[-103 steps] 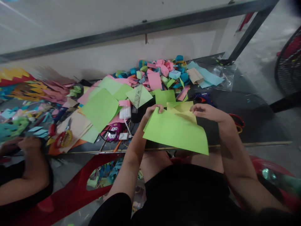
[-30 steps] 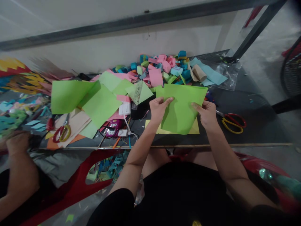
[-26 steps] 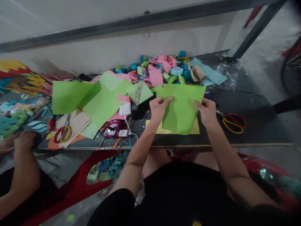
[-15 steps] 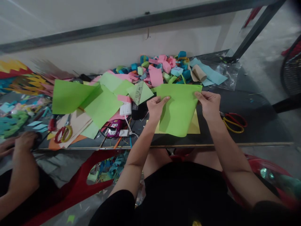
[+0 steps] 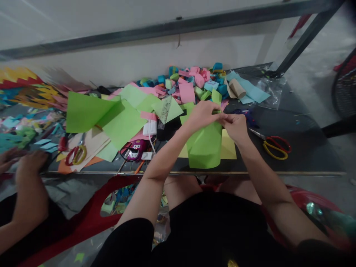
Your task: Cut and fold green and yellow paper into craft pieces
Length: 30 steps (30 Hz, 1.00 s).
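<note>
A bright green sheet of paper (image 5: pixel 205 148) hangs curved in front of me, over a yellow sheet (image 5: pixel 229 146) on the dark table. My left hand (image 5: pixel 205 113) reaches across its top, fingers pinched on the paper near the upper right corner. Right beside it, my right hand (image 5: pixel 235 125) pinches the same corner, so the fingertips of both hands meet. The exact grip is partly hidden by the fingers. To the right lie scissors with red and yellow handles (image 5: pixel 276 147), and behind my right hand is a dark blue-purple object (image 5: pixel 247 115).
A pile of folded coloured paper pieces (image 5: pixel 194 79) lies at the back. Green sheets (image 5: pixel 122 122), a ruler (image 5: pixel 166 109), a purple device (image 5: pixel 137 150) and more scissors (image 5: pixel 76 154) lie leftward. A co-worker's hand (image 5: pixel 32 163) is at far left. A fan (image 5: pixel 346 78) stands right.
My left hand has moved from the sheet's left edge across to its right corner, meeting my right hand, which shifted slightly left. The sheet now curves. The dark blue-purple object has come into view.
</note>
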### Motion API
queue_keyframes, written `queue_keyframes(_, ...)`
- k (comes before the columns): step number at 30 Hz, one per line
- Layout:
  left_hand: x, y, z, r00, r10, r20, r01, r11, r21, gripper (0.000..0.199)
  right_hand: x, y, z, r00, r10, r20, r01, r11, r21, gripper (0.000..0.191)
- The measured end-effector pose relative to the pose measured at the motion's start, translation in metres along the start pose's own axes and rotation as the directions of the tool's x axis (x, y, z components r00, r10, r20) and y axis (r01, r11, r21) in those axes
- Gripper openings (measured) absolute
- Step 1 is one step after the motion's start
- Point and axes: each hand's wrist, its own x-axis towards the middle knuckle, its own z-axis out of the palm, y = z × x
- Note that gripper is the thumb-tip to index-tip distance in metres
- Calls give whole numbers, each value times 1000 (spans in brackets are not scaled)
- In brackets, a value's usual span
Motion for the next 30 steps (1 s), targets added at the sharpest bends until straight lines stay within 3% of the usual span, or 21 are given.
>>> queue_keyframes(4,3,-1,3,999,-18,-32,17,999,-38,44,-5,3,-2,1000,14,21,-14,1000,8,46)
queue_keyframes(10,-3,-8,-31,973,-52,-224,38,997,-67,42,-32,15,-27,963,56,262,42,933,-357,46)
queue_keyframes(15,-9,-29,-51,928,-63,-367,19,992,-121,40,-56,18,-57,938,135,320,-56,969,-242,39)
queue_keyframes(20,-12,-50,-34,886,-154,-438,64,975,-213,41,-46,15,-79,985,109,136,-78,973,-218,30)
queue_keyframes(25,-26,-62,-5,840,-316,-440,172,926,-336,40,-32,31,-70,974,163,-156,-154,986,66,39)
queue_keyframes(27,-35,-66,6,795,-399,-456,226,894,-387,36,-33,38,-58,970,189,-156,-165,974,155,43)
queue_keyframes(30,-51,-71,22,688,-526,-500,309,836,-453,32,-38,46,-41,971,237,-13,-227,944,239,50)
